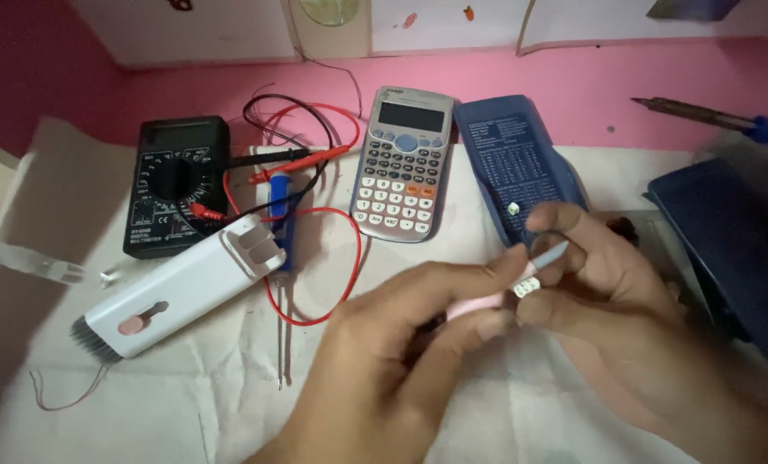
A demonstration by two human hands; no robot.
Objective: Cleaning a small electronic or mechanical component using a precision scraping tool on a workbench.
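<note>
Your left hand [401, 344] grips a pink tool [478, 302] while your right hand [590, 275] pinches its grey tip [549, 255], just below the calculator [404, 163].

- The pink tool [478, 302] in the hands: smooth, matt plastic.
- At 10 o'clock, the white cleaning kit [182, 290]: satin plastic, bristled end.
- At 12 o'clock, the calculator [403, 163]: glossy screen, plastic keys.
- The multimeter [176, 185]: matt black plastic.
- The table cover [229, 387]: creased white cloth or paper.
</note>
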